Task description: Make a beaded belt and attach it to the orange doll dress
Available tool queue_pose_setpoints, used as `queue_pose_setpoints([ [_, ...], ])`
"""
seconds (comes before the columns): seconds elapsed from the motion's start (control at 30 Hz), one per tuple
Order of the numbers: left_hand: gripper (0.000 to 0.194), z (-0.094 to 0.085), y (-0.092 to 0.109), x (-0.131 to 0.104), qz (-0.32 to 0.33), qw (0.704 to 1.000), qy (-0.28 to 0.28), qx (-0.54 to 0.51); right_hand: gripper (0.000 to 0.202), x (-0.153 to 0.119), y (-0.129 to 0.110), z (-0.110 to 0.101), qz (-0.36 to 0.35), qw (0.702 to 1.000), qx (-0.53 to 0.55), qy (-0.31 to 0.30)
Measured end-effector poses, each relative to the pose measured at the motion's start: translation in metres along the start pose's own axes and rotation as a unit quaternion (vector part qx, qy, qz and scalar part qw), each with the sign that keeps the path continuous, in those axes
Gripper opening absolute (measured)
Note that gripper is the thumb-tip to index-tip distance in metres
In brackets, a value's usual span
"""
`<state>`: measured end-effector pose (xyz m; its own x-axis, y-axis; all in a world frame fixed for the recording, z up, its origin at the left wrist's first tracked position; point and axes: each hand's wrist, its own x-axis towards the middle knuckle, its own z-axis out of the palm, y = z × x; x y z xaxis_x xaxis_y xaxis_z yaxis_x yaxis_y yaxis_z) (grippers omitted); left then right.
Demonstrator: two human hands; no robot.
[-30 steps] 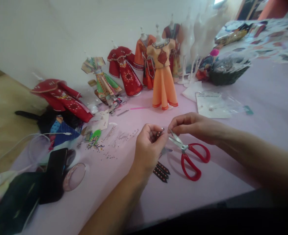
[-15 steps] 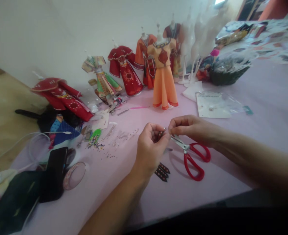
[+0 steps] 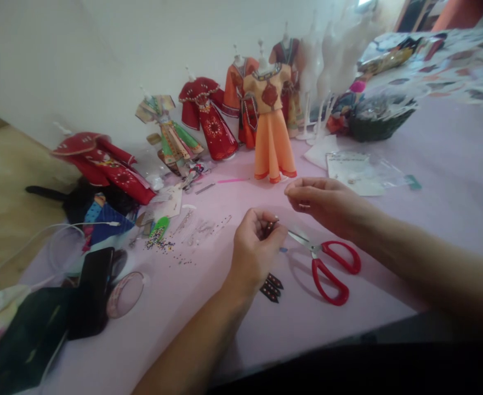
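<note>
My left hand pinches a small dark strip with light dots between thumb and fingers; most of the strip is hidden. Up and to the right, my right hand has its fingertips pressed together. Whatever they hold, if anything, is too fine to make out. Scissors with red handles lie below my right hand, their blades pointing toward my left fingers. Several dark pointed strips with light studs rest on the pink table, partly behind my left wrist.
Small doll dresses on stands, such as an orange one, line the wall. Loose beads with a green scoop lie left of my hands. A black phone and a tape roll sit farther left. A dark basket stands back right.
My right hand has drawn up and away from my left hand, opening a gap between them. My left hand stays nearly in place with the strip. The view has shifted slightly.
</note>
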<state>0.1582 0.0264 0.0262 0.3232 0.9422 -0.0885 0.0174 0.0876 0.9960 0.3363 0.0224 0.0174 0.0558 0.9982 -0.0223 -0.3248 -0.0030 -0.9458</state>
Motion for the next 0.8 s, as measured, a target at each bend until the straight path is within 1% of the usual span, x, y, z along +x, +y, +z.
queue_pose_setpoints([
  [0.1, 0.024, -0.001, 0.000, 0.001, -0.010, 1.000, 0.001, -0.011, 0.013, 0.003, -0.002, -0.008, 0.032, 0.999, 0.021, 0.002],
  [0.23, 0.024, -0.002, -0.002, 0.003, 0.001, 1.000, 0.004, -0.015, 0.010, 0.003, -0.002, -0.011, 0.067, 0.996, 0.053, -0.029],
  [0.4, 0.022, -0.004, -0.007, 0.007, 0.009, 1.000, 0.014, -0.010, 0.014, 0.000, -0.002, -0.010, 0.069, 0.995, 0.058, -0.041],
  [0.57, 0.019, -0.007, -0.016, 0.019, 0.012, 1.000, 0.001, 0.004, 0.011, -0.002, -0.004, -0.007, 0.066, 0.996, 0.054, -0.040],
  [0.67, 0.018, -0.011, -0.024, 0.026, 0.045, 0.998, -0.001, 0.049, 0.010, -0.003, -0.006, -0.004, 0.051, 0.997, 0.049, -0.033],
  [0.8, 0.016, -0.016, -0.031, 0.031, 0.128, 0.983, 0.009, 0.128, 0.011, -0.006, -0.007, -0.003, 0.033, 0.999, 0.024, -0.033],
])
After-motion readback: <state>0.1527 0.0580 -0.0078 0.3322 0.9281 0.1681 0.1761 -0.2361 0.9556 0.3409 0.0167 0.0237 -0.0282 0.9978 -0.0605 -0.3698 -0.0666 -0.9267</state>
